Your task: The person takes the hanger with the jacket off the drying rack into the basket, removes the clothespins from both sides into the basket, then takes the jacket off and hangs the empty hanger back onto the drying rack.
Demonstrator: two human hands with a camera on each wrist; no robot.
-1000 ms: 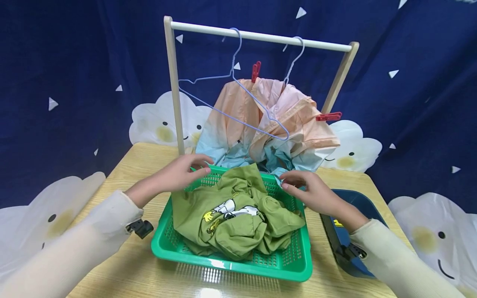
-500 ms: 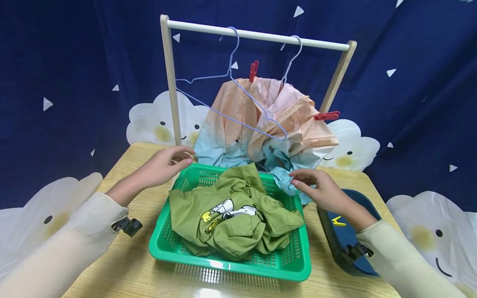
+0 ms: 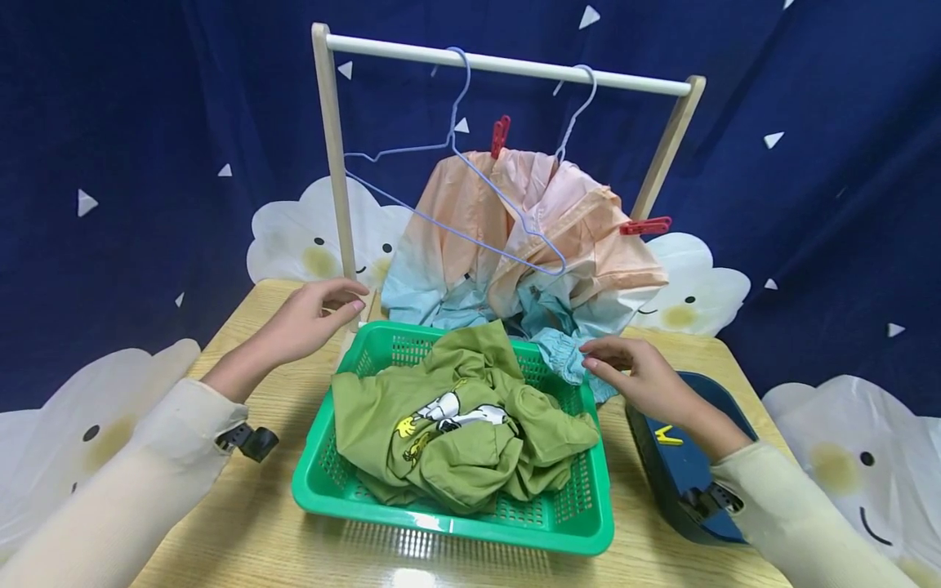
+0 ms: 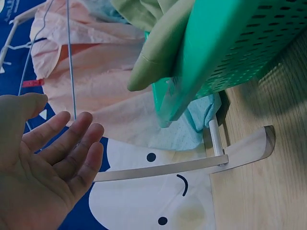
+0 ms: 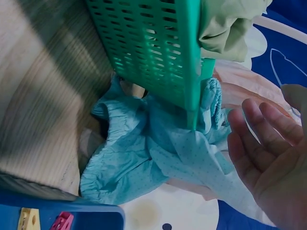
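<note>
Printed shirt (image 3: 470,445) in basket (image 3: 450,524) on tabletop (image 3: 243,523)
Left hand (image 3: 309,320) and right hand (image 3: 643,377), fingers relaxed, hold nothing near the basket's far corners; letter-like marks (image 4: 9,10) on the backdrop (image 3: 147,82) are unreadably small.

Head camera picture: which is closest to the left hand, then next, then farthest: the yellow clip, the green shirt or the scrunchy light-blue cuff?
From the left hand:
1. Green shirt: nearest, in the green basket.
2. Light-blue cuff: next, at the basket's far right corner.
3. Yellow clip: farthest, over right in the blue bin.
</note>
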